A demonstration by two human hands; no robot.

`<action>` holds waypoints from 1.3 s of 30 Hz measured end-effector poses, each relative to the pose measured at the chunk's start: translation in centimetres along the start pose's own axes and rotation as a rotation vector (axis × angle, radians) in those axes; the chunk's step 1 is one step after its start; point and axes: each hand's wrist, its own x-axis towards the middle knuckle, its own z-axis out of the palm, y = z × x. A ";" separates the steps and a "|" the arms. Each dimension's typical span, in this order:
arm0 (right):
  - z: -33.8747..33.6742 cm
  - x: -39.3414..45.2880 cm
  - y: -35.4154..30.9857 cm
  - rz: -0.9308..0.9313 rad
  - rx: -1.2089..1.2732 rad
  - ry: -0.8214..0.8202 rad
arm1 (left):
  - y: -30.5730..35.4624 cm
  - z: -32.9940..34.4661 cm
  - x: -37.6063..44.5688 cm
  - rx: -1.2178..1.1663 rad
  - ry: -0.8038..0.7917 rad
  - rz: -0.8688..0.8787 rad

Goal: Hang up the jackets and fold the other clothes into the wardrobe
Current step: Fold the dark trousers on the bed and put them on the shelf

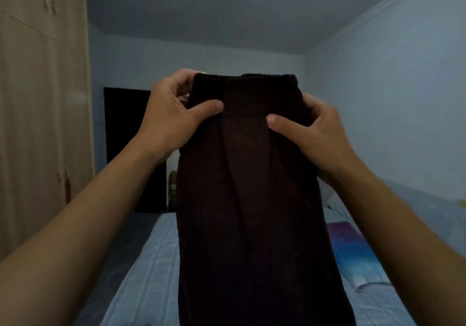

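The left thumb (209, 107) presses flat on the front of a dark garment (248, 199), near its top edge, while the other fingers of the left hand (171, 113) curl round the garment's left side and go behind the cloth, so the hand grips it. The right thumb (277, 121) lies on the front a little lower, pointing inward, and the remaining fingers of the right hand (320, 134) wrap round the right side, gripping it too. Both thumbs sit close to a long central fold that runs down the cloth.

The garment is held up in the air in front of the person, at about arm's length, with its top band level and the rest hanging straight down out of the bottom of the view. It looks dark brown or near black; what kind of garment it is cannot be told. Both forearms are bare and reach up from the lower corners.

Below and behind the hanging cloth lies a bed (141, 275) with a pale blue sheet. On its right side rests a folded cloth (353, 250) in blue and purple. A tall wooden wardrobe (37, 98) stands along the left wall with its doors closed. At the far end of the room is a dark doorway (126, 136). The room is dim, with pale walls.
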 end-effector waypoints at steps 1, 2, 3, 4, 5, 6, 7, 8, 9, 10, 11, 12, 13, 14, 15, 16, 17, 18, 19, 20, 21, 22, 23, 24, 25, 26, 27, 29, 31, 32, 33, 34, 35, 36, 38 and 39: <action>-0.5 0.3 0.0 0.009 0.017 -0.006 | 0.0 0.3 0.2 -0.020 0.001 0.007; -0.9 0.7 0.3 0.016 0.006 -0.009 | -0.2 0.6 0.4 -0.016 0.001 0.011; -1.3 1.1 1.1 0.021 -0.046 -0.010 | -0.7 1.1 0.5 0.018 0.002 0.014; -1.5 1.5 2.2 0.027 -0.136 -0.011 | -1.6 1.6 0.5 0.091 0.003 0.014; -1.7 1.8 3.7 0.039 -0.241 -0.023 | -2.7 2.2 0.4 0.196 -0.001 0.014; -1.8 2.0 5.2 0.056 -0.347 -0.047 | -3.9 2.9 0.1 0.300 -0.014 0.011; -1.8 2.1 6.7 0.074 -0.434 -0.073 | -5.0 3.7 -0.3 0.374 -0.030 -0.001; -1.8 2.0 8.0 0.088 -0.485 -0.089 | -6.0 4.4 -0.9 0.409 -0.044 -0.021; -1.8 1.7 9.1 0.097 -0.499 -0.093 | -6.8 5.0 -1.5 0.415 -0.049 -0.040; -1.8 1.4 9.9 0.099 -0.495 -0.091 | -7.3 5.5 -2.1 0.409 -0.044 -0.054; -1.9 1.0 10.5 0.097 -0.485 -0.085 | -7.7 5.7 -2.6 0.397 -0.037 -0.058; -2.0 0.5 10.8 0.092 -0.477 -0.078 | -8.0 5.8 -3.1 0.388 -0.036 -0.057; -2.2 0.0 11.0 0.089 -0.467 -0.072 | -8.0 5.9 -3.4 0.377 -0.045 -0.052; -2.4 -0.5 11.1 0.087 -0.453 -0.065 | -7.9 5.8 -3.6 0.359 -0.060 -0.046; -2.6 -1.0 11.1 0.087 -0.438 -0.056 | -7.7 5.8 -3.8 0.335 -0.078 -0.044; -2.8 -1.6 11.1 0.085 -0.421 -0.045 | -7.4 5.8 -4.0 0.310 -0.100 -0.048; -2.9 -2.1 11.1 0.080 -0.404 -0.034 | -7.1 5.8 -4.2 0.288 -0.120 -0.054; -3.0 -2.6 11.1 0.072 -0.389 -0.024 | -6.7 5.9 -4.5 0.270 -0.136 -0.065; -3.1 -3.0 11.1 0.063 -0.376 -0.013 | -6.4 5.9 -4.7 0.244 -0.149 -0.090; -3.1 -3.3 11.1 0.054 -0.359 0.006 | -6.1 5.8 -5.1 0.201 -0.158 -0.132; -3.1 -3.5 11.1 0.050 -0.338 0.037 | -5.9 5.7 -5.5 0.138 -0.171 -0.188; -3.2 -3.6 11.1 0.050 -0.315 0.076 | -5.8 5.8 -5.8 0.084 -0.191 -0.251; -3.3 -3.5 11.2 0.055 -0.294 0.117 | -5.7 6.0 -6.2 0.068 -0.218 -0.307; -3.4 -3.4 11.2 0.062 -0.276 0.149 | -5.7 6.5 -6.7 0.095 -0.249 -0.348; -3.5 -3.3 11.2 0.071 -0.263 0.165 | -5.6 7.3 -7.2 0.130 -0.269 -0.370; -3.5 -3.3 11.3 0.081 -0.256 0.168 | -5.6 8.2 -7.6 0.162 -0.264 -0.371; -3.7 -3.3 11.3 0.088 -0.257 0.162 | -5.6 9.0 -7.9 0.188 -0.231 -0.362; -4.1 -3.4 11.5 0.097 -0.257 0.144 | -5.7 10.1 -8.1 0.228 -0.126 -0.358; -5.0 -3.7 11.5 0.117 -0.236 0.126 | -6.0 10.2 -7.9 0.252 -0.078 -0.370; -5.6 -3.8 11.4 0.122 -0.228 0.118 | -6.0 10.1 -7.6 0.245 -0.085 -0.372; -6.3 -3.8 11.1 0.122 -0.219 0.113 | -5.9 10.0 -7.4 0.216 -0.099 -0.369; -6.9 -3.8 10.7 0.117 -0.198 0.111 | -5.6 10.0 -7.2 0.168 -0.112 -0.360; -7.6 -3.7 10.2 0.109 -0.166 0.112 | -5.1 10.1 -7.0 0.108 -0.123 -0.344; -8.2 -3.5 9.5 0.103 -0.126 0.114 | -4.3 10.3 -6.7 0.043 -0.133 -0.326; -9.3 -3.1 8.2 0.109 -0.033 0.109 | -2.8 10.7 -5.9 -0.081 -0.141 -0.316; -9.8 -2.8 7.7 0.120 0.012 0.103 | -2.2 11.0 -5.4 -0.132 -0.133 -0.318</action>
